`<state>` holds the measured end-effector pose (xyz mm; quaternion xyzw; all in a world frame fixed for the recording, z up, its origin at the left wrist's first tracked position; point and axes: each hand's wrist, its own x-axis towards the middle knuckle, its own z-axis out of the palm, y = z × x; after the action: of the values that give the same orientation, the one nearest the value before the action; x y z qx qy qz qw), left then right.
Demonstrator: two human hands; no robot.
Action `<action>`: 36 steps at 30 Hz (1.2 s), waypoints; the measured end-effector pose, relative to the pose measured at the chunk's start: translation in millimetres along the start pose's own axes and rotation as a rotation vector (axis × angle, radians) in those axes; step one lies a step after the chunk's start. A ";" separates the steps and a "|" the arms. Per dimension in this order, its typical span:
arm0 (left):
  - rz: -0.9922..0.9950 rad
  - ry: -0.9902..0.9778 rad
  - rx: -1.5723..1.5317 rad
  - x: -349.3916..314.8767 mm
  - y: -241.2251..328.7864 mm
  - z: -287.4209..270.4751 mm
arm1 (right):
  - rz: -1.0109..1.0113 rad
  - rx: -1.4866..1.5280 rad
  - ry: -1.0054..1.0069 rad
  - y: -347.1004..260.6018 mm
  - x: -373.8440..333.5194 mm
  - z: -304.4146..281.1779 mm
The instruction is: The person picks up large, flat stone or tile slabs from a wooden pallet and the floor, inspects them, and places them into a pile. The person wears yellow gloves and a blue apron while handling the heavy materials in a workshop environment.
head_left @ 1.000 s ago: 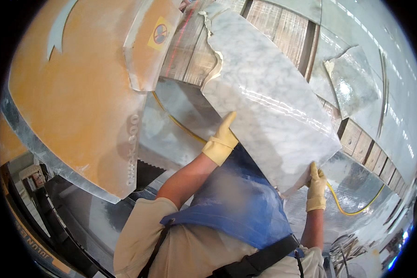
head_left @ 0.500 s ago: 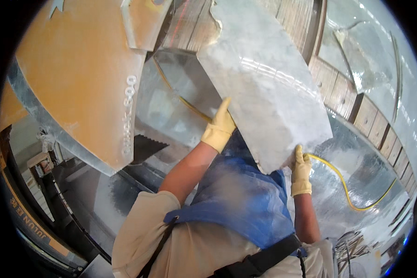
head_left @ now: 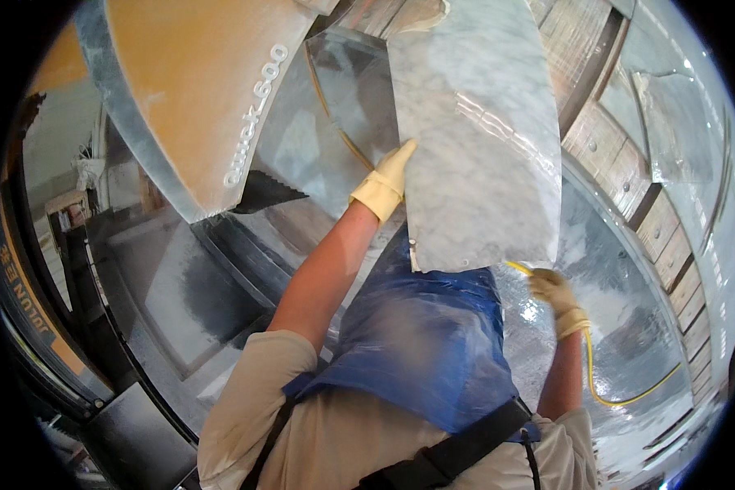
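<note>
A glossy grey-white marbled stone slab (head_left: 482, 155) stretches away from my blue apron (head_left: 425, 335), its near edge against or just above the apron. My left hand (head_left: 386, 184), in a pale yellow rubber glove, grips the slab's left edge with the thumb along the edge; its other fingers are hidden. Just below the slab's near right corner is my right hand (head_left: 555, 296), gloved alike and smeared by motion. It looks apart from the slab, and its fingers do not show clearly. A thin yellow hose (head_left: 594, 376) passes by it, partly hidden by the slab and glove.
At the upper left stands a large orange machine cover (head_left: 196, 90) with a grey rim. Wooden planks (head_left: 600, 151) run along the right, with more sheet-like slabs (head_left: 682, 122) beyond. Beneath lies a wet, shiny grey surface (head_left: 629, 269). A dark serrated flap (head_left: 265, 192) hangs below the cover.
The slab has turned so that it lies straighter ahead of me. My right hand has come off its near corner and moved down and right. My left hand keeps its edge hold.
</note>
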<state>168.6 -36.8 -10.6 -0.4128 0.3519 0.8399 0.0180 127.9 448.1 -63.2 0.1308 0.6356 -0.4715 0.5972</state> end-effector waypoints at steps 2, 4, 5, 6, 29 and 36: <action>0.012 0.004 0.022 -1.1 1.7 8.2 | -0.115 0.126 0.199 12.2 3.2 -86.8; -0.002 -0.003 0.046 -6.2 2.3 3.3 | -0.221 0.230 0.255 -15.7 2.0 -101.5; -0.014 -0.018 0.051 -6.2 3.0 0.2 | -0.232 0.275 0.250 -82.0 -12.4 -72.5; -0.030 -0.045 0.058 -6.1 3.8 0.4 | -0.234 0.169 0.249 -119.6 -12.5 -46.6; 0.073 0.100 0.922 3.6 20.9 -86.4 | -0.247 0.370 0.527 -74.8 17.9 212.3; 0.053 0.061 0.885 13.3 22.0 -98.5 | -0.265 0.239 0.598 -167.3 51.8 168.7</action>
<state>219.8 -116.5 -47.9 -0.3807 0.6886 0.5958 0.1610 100.1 212.9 -8.1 0.2484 0.7342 -0.5568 0.2987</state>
